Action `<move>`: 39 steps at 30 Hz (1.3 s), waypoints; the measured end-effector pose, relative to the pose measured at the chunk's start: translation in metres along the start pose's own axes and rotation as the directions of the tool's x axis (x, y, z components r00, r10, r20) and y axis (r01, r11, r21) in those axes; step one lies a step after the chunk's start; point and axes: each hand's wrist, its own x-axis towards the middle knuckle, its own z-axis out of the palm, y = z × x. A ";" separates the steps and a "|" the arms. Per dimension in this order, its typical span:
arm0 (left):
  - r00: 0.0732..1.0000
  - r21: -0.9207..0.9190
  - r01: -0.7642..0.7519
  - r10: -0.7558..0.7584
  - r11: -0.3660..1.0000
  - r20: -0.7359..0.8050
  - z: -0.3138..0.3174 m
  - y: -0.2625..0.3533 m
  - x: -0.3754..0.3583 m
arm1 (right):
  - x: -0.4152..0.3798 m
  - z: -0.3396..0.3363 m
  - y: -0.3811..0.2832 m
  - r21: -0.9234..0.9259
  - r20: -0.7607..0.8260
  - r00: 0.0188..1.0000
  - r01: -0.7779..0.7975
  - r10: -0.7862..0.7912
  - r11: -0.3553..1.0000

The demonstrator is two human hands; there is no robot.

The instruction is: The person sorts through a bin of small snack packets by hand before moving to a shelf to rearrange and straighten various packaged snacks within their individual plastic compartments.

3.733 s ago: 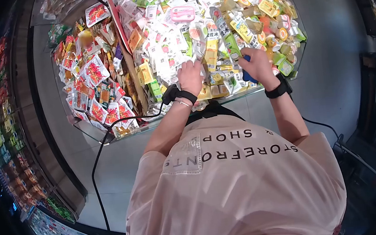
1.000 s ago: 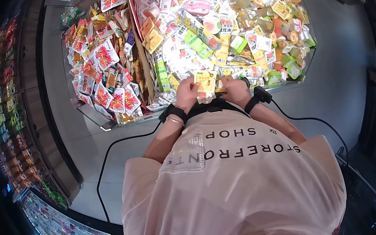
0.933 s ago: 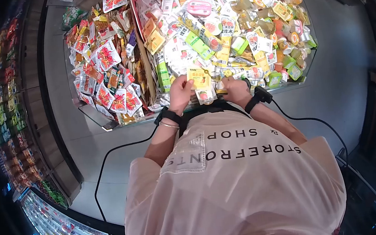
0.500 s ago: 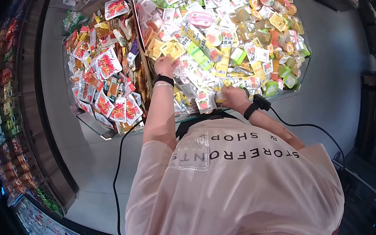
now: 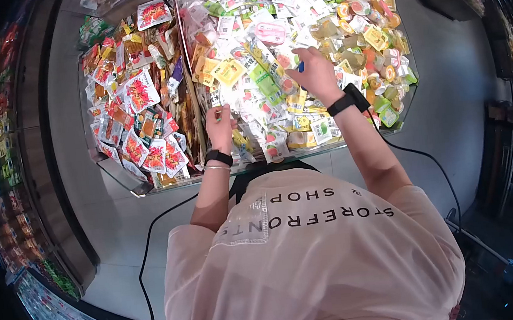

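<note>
My left hand (image 5: 220, 129) is over the near left part of the right-hand bin, close to the wooden divider (image 5: 194, 98). Its fingers are curled together; a small greenish bit shows at them, too small to name. Over the middle of the same heap is my right hand (image 5: 318, 77), thumb and forefinger bent around a small blue thing (image 5: 301, 66) I cannot identify. Just left of that hand lie a long yellow-and-white pouch (image 5: 268, 59) and a green pouch (image 5: 265, 84). Yellow packets (image 5: 228, 72) rest beyond my left hand, and a pink pack (image 5: 270, 32) lies farther back.
Left of the divider, a heap holds red-and-white snack bags (image 5: 140, 91). Jelly cups (image 5: 379, 75) fill the right side. A clear bin edge (image 5: 306, 153) runs along the front. A black cable (image 5: 149, 265) hangs at left, another at right. Stocked shelves (image 5: 8, 142) line the left.
My left hand has drawn back toward me from the yellow packets. My right hand has moved from the front edge up and over the middle of the heap, with a blue thing now visible at it.
</note>
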 end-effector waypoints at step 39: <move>0.994 0.053 -0.106 0.104 0.993 0.043 -0.065 -0.042 -0.076 | 0.070 0.122 -0.101 -0.256 0.540 0.827 0.340 -0.158 0.905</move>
